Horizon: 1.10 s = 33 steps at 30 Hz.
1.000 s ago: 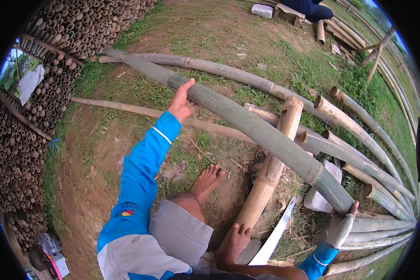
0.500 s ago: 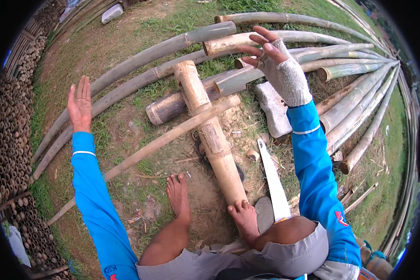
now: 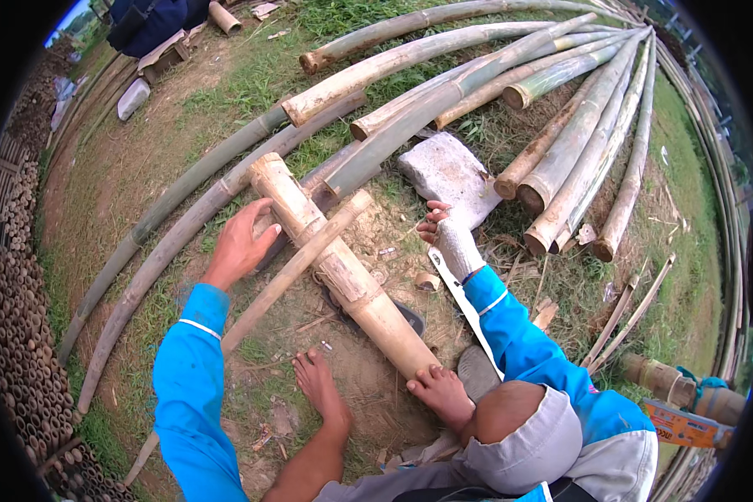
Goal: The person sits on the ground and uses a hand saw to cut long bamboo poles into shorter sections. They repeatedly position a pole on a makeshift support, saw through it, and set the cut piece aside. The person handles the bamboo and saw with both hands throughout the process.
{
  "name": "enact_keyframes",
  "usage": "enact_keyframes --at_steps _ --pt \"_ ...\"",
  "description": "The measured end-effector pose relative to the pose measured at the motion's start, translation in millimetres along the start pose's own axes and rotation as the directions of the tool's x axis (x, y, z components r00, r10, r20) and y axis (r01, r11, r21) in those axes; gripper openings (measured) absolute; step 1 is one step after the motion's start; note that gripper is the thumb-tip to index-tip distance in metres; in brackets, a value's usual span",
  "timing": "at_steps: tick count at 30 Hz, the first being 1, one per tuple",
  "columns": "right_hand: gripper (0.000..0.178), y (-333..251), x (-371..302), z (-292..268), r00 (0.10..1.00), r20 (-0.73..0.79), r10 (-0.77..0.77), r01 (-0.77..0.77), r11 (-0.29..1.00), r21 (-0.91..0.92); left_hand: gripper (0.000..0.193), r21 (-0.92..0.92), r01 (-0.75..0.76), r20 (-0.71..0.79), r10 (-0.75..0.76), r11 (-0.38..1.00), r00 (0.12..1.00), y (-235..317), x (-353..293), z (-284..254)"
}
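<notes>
We hold our left hand (image 3: 239, 244) spread beside a bamboo log (image 3: 353, 283), our gloved right hand (image 3: 453, 238) loosely splayed near a saw (image 3: 470, 311).

Left sleeve (image 3: 194, 385): long, bright blue; thin white band (image 3: 201, 328) near the cuff;
Right sleeve (image 3: 523, 326): matching blue and white band; pale grey panel (image 3: 623, 467) higher up;
Left hand (image 3: 238, 247): ungloved;
Right hand (image 3: 452, 238): off-white knitted glove (image 3: 458, 247); finger ends uncovered;
Legwear (image 3: 523, 443): pale grey; right knee (image 3: 502, 410) bare;
Feet (image 3: 443, 393): both bare
</notes>
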State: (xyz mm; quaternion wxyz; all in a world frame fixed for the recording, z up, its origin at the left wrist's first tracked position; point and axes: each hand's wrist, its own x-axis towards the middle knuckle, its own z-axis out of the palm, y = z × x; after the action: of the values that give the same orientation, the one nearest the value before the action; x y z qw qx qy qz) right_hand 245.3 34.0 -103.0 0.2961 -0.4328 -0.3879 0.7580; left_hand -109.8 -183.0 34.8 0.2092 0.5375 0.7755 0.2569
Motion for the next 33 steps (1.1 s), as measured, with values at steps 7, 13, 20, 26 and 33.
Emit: enact_keyframes --at_steps 7,13,20,26,33 --pt "0.043 32.5 -39.0 18.2 0.998 0.059 -0.011 0.031 0.937 -0.349 0.054 0.316 -0.162 -0.311 0.264 0.935 0.913 29.0 90.6 84.6" --pt "0.055 76.0 -45.9 33.9 0.966 0.259 -0.027 0.097 0.960 -0.262 0.072 0.260 -0.037 -0.182 0.087 0.965 0.979 48.4 133.5 132.9" --pt "0.069 53.7 -5.4 67.8 0.893 0.422 0.159 -0.290 0.918 0.269 0.084 0.309 0.090 -0.121 -0.055 0.947 0.991 42.3 144.7 128.2" --pt "0.060 24.8 38.0 104.0 0.843 0.532 0.080 -0.410 0.735 0.540 0.085 0.429 -0.078 -0.168 0.164 0.900 0.972 74.1 125.9 104.5" --pt "0.035 25.6 12.8 105.9 0.901 0.428 0.074 -0.235 0.911 0.339 0.086 0.443 -0.152 -0.162 0.246 0.884 0.956 68.9 56.4 64.4"
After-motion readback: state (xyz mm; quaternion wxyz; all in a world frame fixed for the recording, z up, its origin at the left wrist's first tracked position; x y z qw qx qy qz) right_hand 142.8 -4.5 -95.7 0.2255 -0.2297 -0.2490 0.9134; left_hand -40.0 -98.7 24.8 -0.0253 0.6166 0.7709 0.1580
